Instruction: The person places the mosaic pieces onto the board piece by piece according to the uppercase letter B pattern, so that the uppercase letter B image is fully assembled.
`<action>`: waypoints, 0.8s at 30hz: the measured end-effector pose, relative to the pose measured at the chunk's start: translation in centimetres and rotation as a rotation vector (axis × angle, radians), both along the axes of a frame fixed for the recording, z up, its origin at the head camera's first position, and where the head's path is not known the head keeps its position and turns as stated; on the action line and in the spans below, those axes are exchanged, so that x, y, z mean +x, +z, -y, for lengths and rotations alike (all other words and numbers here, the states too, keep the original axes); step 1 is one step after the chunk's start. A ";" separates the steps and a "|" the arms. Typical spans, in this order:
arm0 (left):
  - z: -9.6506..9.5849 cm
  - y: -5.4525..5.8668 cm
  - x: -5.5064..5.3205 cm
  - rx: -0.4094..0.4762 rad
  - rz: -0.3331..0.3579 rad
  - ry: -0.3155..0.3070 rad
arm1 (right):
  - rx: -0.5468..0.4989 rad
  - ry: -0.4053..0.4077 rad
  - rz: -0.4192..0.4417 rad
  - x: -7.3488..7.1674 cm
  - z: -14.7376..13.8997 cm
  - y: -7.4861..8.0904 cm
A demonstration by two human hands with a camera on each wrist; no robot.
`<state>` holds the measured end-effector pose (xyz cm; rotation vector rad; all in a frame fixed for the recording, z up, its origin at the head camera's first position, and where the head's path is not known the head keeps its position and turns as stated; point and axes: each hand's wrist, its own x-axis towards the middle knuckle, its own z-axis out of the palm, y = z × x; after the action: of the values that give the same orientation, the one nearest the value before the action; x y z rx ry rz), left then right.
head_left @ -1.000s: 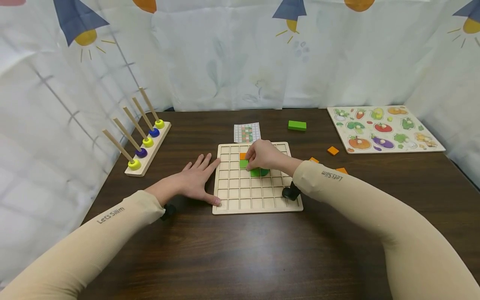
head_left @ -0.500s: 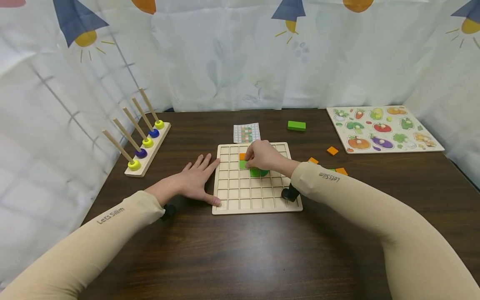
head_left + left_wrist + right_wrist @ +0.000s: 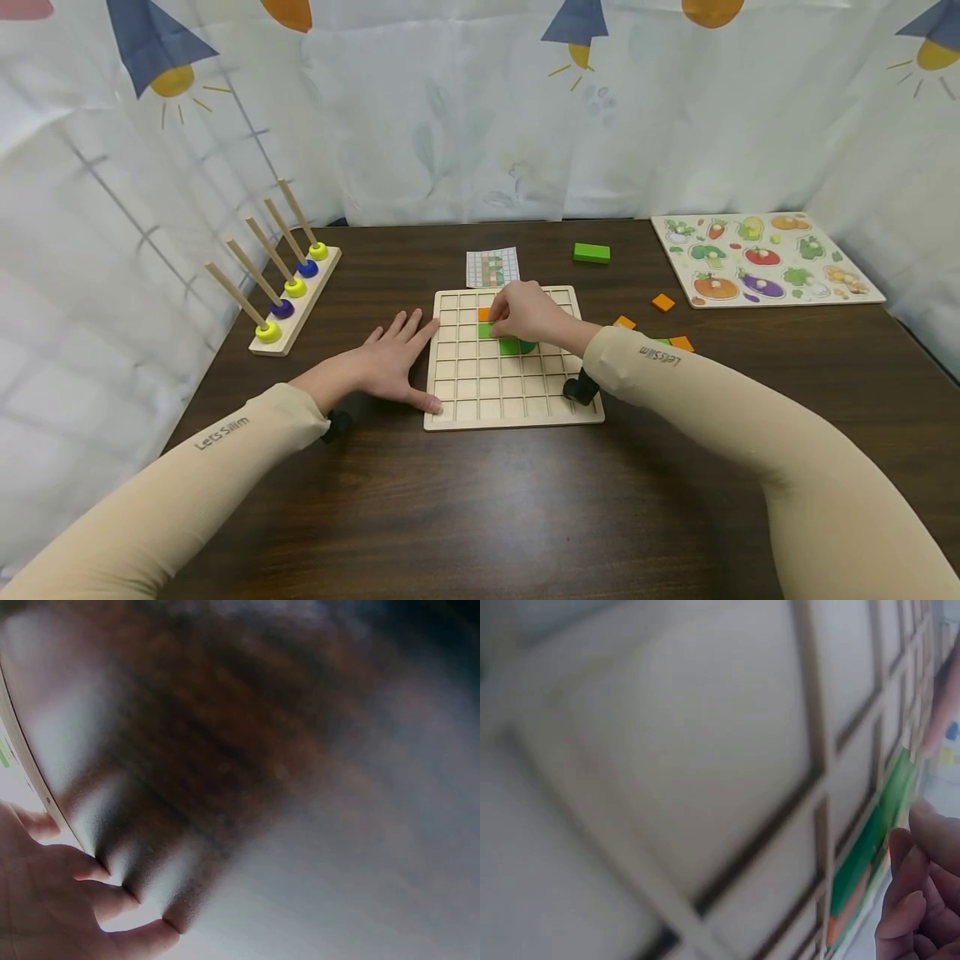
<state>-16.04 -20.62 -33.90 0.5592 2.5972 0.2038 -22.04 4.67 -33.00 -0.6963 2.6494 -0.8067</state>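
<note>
Head view: "Let's Slim" is lettered on the left sleeve (image 3: pixel 187 462) and, upside down, on the right sleeve (image 3: pixel 720 400). The wooden grid board (image 3: pixel 480 390) lies flat on the dark table (image 3: pixel 480 517), rows running left to right; its cells hold an orange tile (image 3: pixel 483 314), a light green tile (image 3: pixel 486 331) and other green pieces (image 3: pixel 510 346). The left hand (image 3: pixel 392 365) is spread, thumb on the board's near-left corner. The right hand (image 3: pixel 528 308) draws thumb and fingers together beside the light green tile; whether they pinch anything cannot be told.
</note>
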 end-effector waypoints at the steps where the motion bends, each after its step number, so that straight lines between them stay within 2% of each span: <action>1: 0.0 0.0 0.0 0.001 0.001 0.000 | -0.010 -0.007 0.008 0.0 -0.2 0.1; 6: 0.2 -0.1 0.1 0.005 -0.002 0.000 | -0.065 -0.060 0.028 -0.8 -2.7 1.0; 10: 0.2 -0.1 0.0 0.008 -0.007 -0.004 | -0.075 -0.085 -0.009 -2.0 -7.1 1.1; 16: 0.2 0.1 0.0 -0.001 -0.009 -0.008 | -0.003 -0.111 -0.062 -3.7 -15.0 0.8; 20: 0.1 0.1 0.0 -0.007 -0.010 -0.010 | 0.058 -0.098 -0.026 -4.2 -19.3 0.5; 24: 0.1 0.1 0.1 -0.010 -0.004 -0.004 | 0.112 -0.060 0.005 -4.3 -22.1 0.1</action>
<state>-15.98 -20.71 -33.79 0.5616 2.5989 0.1893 -26.37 26.82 -32.91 -0.5883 2.6985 -0.6685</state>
